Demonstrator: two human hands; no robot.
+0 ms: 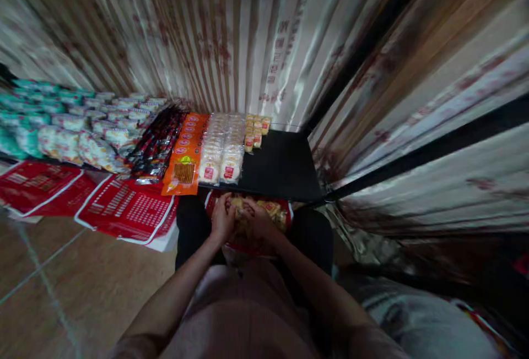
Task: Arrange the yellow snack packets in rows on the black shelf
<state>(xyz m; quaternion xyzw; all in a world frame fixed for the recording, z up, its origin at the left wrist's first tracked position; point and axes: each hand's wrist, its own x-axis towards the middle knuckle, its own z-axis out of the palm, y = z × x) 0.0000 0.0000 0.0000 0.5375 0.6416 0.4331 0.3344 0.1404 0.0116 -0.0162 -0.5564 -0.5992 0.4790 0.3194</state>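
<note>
Both my hands meet over a red-edged bag of small yellow snack packets (pixel 278 211) held in my lap, just below the front edge of a black shelf (pixel 285 169). My left hand (pixel 222 221) is closed with fingers curled on a packet at the bag's left side. My right hand (pixel 258 222) is closed too, fingers pressed into the packets beside it. What exactly each finger grips is dim and partly hidden.
Rows of goods lie on the shelf: yellow packets (pixel 256 130), clear packs with red labels (pixel 221 152), orange packs (pixel 185 155), dark packs (pixel 159 139), pale and teal bags (pixel 61 128). Red printed bags (pixel 124 207) lie on the brown floor. A corrugated wall stands behind.
</note>
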